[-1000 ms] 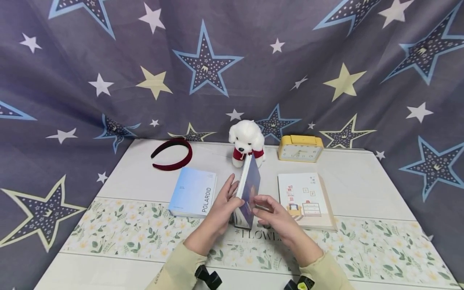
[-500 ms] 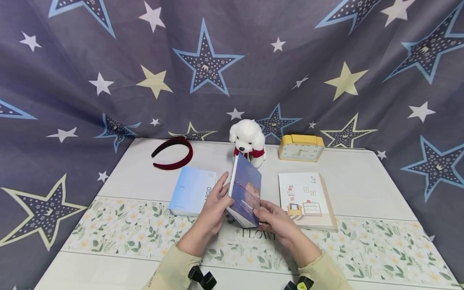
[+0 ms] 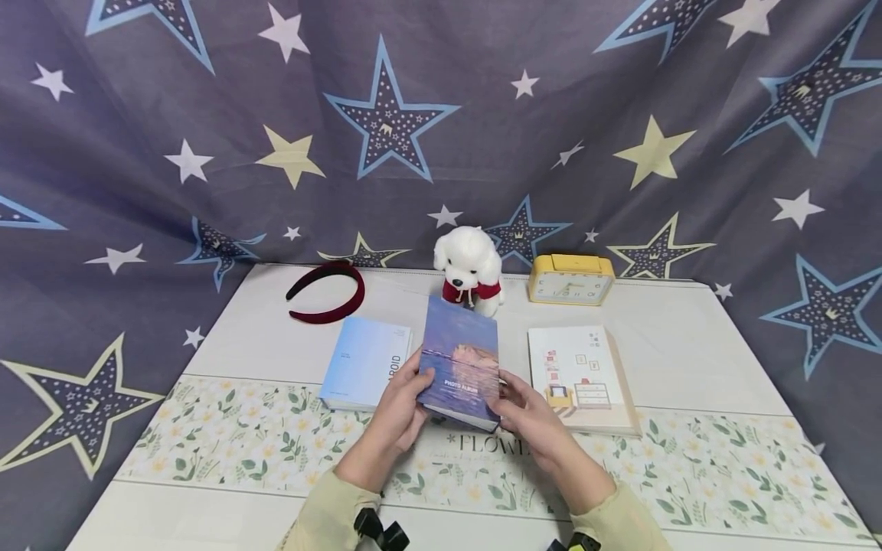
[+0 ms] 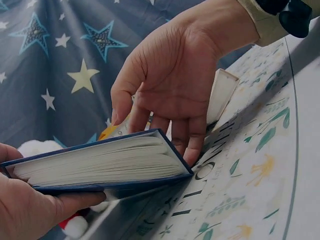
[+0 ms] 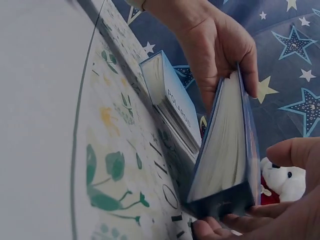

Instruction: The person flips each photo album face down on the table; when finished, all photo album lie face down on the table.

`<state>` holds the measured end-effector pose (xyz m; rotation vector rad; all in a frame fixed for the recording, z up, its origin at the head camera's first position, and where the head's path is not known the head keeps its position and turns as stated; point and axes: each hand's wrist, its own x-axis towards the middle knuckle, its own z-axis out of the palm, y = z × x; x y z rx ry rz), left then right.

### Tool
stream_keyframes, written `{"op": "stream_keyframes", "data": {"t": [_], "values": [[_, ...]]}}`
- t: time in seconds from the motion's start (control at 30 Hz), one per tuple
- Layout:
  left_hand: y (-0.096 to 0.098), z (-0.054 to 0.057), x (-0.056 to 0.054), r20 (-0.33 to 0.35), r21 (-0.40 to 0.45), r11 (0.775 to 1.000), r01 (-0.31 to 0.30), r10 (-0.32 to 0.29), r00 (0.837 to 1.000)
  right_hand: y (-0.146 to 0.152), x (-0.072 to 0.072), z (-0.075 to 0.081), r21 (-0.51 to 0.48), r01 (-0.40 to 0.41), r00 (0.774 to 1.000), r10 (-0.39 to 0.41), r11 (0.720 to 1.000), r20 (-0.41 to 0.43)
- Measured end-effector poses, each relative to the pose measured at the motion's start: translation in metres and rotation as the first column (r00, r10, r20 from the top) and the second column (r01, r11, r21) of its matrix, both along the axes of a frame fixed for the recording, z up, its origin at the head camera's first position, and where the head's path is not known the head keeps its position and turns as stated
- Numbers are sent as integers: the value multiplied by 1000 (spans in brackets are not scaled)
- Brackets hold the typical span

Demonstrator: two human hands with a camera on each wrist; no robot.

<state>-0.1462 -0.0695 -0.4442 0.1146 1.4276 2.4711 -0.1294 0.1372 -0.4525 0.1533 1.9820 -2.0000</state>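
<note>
A blue-purple photo album [image 3: 458, 360] is held tilted above the table, its front cover toward the head camera. My left hand [image 3: 400, 405] grips its left side, thumb over the cover and fingers behind. My right hand [image 3: 527, 413] is at its lower right edge. In the right wrist view, the right-hand fingers [image 5: 260, 217] touch the dark spine [image 5: 222, 200], while the thumb stands off the cover. Page edges [image 4: 105, 162] show between the covers in the left wrist view. A pale blue book [image 3: 365, 360] marked POLAROID lies just left of the album.
Behind the album sits a white plush dog [image 3: 468, 264] in a red top. A dark red headband [image 3: 354, 295] lies at the back left. A yellow clock [image 3: 572, 279] stands at the back right, with a white illustrated book [image 3: 582, 379] in front of it.
The photo album has turned from nearly edge-on to show its front cover, swinging left and leaning back. My left hand has shifted slightly left with it; the right hand stays at its spine side.
</note>
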Motion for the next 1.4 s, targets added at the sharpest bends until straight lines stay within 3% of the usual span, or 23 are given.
{"op": "stream_keyframes", "data": {"t": [0.17,0.3,0.43,0.53,0.6,0.67,0.77,0.93,1.1,1.17,1.27,1.4], "values": [[1,-6,-1,46,55,998,-5,3,999,5,0,-1,21,7,999,-6,1000,-44],[0,-14,-3,60,39,999,-1,-1,998,10,0,-3,42,-14,998,17,999,-67],[1,-25,-7,42,-105,995,4,0,999,13,-1,-5,88,-22,994,31,996,-106],[1,-32,-10,-20,-278,960,-16,11,1000,12,-1,-6,126,-14,989,32,992,-143],[2,-36,-11,-76,-423,904,-54,24,997,11,-1,-7,155,-8,986,34,988,-164],[3,-38,-10,-118,-545,833,-91,31,993,9,-1,-7,190,-8,982,44,982,-186],[4,-36,-8,-163,-673,728,-131,27,986,7,0,-6,248,-5,977,58,969,-207],[5,-31,-5,-236,-767,618,-171,-24,972,4,0,-5,368,4,969,86,930,-230],[6,-29,-3,-292,-865,455,-211,-114,950,4,1,-6,519,44,955,116,854,-272],[6,-29,-2,-305,-888,400,-228,-138,942,4,2,-7,565,57,949,131,823,-288],[7,-29,-1,-306,-909,342,-239,-158,939,4,3,-7,597,64,941,150,800,-303],[8,-30,2,-300,-923,303,-238,-179,937,1,3,-7,618,81,930,164,782,-329]]}}
